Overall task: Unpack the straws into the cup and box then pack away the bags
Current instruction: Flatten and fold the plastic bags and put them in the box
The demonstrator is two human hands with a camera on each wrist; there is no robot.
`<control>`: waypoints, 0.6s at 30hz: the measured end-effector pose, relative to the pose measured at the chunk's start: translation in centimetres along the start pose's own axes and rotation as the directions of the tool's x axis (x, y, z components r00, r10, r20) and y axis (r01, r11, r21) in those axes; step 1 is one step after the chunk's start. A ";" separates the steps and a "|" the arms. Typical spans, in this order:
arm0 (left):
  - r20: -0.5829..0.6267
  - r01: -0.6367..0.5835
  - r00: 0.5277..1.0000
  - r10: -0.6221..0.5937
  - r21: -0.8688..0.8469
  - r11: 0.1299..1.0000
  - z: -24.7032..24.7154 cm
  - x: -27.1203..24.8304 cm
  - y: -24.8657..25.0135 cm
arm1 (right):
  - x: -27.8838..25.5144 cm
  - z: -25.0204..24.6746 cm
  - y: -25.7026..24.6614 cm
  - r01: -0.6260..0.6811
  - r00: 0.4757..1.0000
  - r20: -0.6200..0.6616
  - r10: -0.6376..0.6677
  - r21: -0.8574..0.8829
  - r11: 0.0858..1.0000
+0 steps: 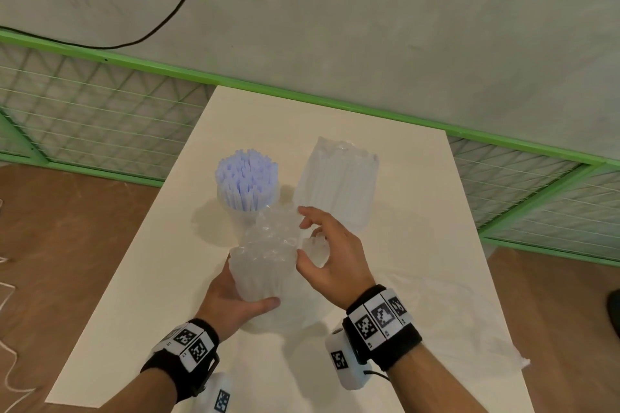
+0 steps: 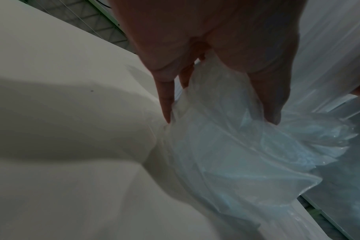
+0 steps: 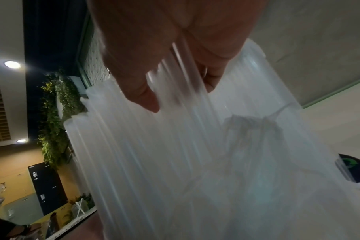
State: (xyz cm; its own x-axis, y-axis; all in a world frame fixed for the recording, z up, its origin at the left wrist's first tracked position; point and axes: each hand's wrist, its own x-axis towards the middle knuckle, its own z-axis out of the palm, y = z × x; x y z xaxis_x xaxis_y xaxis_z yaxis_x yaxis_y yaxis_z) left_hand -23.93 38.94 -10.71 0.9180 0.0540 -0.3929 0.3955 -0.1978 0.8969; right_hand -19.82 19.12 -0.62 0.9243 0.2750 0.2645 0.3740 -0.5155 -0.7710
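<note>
On the white table (image 1: 402, 245) a clear cup (image 1: 246, 208) stands packed with upright pale blue-white straws (image 1: 246, 174). My left hand (image 1: 241, 292) grips an upright bundle of clear straws (image 1: 258, 278) still inside its crumpled plastic bag (image 1: 271, 235), thumb across the front. In the left wrist view the fingers (image 2: 164, 100) press into that bag (image 2: 226, 146). My right hand (image 1: 312, 238) pinches a few clear straws (image 1: 315, 246) beside the bundle's top; the right wrist view shows them (image 3: 175, 68) between its fingers above the bundle (image 3: 144, 154). I cannot pick out a box.
A second clear bag of straws (image 1: 339, 184) lies behind my right hand. Flat clear plastic (image 1: 453, 318) is spread on the near right of the table. A green mesh fence (image 1: 100, 111) runs behind, with a black cable (image 1: 174, 10) on the wall.
</note>
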 end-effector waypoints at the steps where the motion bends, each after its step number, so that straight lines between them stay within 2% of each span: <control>1: 0.000 0.000 1.000 0.000 -0.002 1.000 0.0 0.0 0.0 | 0.0 0.0 -0.1 -0.021 1.000 0.010 0.021 0.001 1.000; 3: -0.001 0.003 1.000 -0.003 -0.003 1.000 -0.1 -0.1 0.1 | 0.2 0.1 -0.2 -0.031 1.000 0.006 0.031 0.001 1.000; 8: -0.006 0.007 1.000 -0.007 0.006 1.000 -0.3 -0.2 0.1 | 0.4 0.6 0.3 0.074 0.995 -0.070 -0.078 -0.053 0.996; 12: -0.005 0.012 1.000 -0.012 -0.005 1.000 -0.2 -0.3 0.2 | 0.5 0.6 0.5 0.092 0.989 -0.108 -0.096 -0.039 0.995; 18: -0.014 0.017 1.000 -0.017 -0.023 1.000 -0.2 -0.2 0.2 | 0.4 0.3 0.3 -0.006 1.000 -0.029 0.007 0.036 0.999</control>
State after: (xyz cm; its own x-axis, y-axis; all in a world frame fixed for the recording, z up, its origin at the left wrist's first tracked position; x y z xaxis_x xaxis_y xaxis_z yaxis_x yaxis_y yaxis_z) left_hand -24.00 39.07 -10.43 0.9115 0.0712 -0.4051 0.4113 -0.1747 0.8946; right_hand -19.31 19.31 -0.92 0.9288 0.2476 0.2755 0.3652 -0.4874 -0.7931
